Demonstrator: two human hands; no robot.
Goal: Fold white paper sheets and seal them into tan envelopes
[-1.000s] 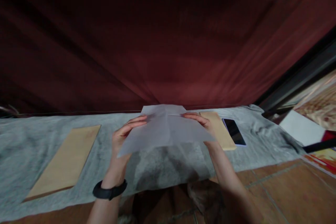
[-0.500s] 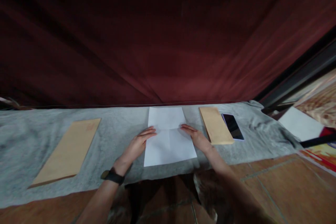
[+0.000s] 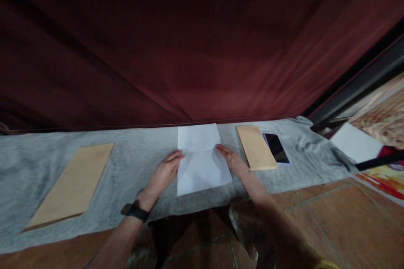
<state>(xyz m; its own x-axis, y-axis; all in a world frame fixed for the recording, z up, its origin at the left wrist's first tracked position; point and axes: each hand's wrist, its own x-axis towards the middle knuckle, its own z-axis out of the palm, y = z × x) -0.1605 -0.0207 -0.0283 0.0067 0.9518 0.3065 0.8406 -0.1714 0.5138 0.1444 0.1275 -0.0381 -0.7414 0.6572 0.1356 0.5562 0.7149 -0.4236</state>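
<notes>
A white sheet of paper (image 3: 202, 170) with a crease across its middle lies in front of me on the grey cloth. At its left edge, near the crease, is my left hand (image 3: 164, 172), fingers together and closed on the edge. My right hand (image 3: 233, 162) holds the opposite edge at about the same height, its fingertips lying over the paper. The lower half of the sheet looks slightly bowed. The undersides of both hands are hidden. A dark band sits on my left wrist.
On the grey cloth (image 3: 135, 143), a large brown envelope (image 3: 71, 185) lies left and a smaller brown envelope (image 3: 256, 147) right, beside a phone (image 3: 276, 148). A dark red curtain (image 3: 202, 71) hangs behind. Tiled floor (image 3: 315, 214) shows in front; a dark bar (image 3: 356, 75) stands right.
The view has shifted slightly, moving the envelopes and phone left in the picture. The paper's near corners have drawn closer together. Both hands stay at its side edges.
</notes>
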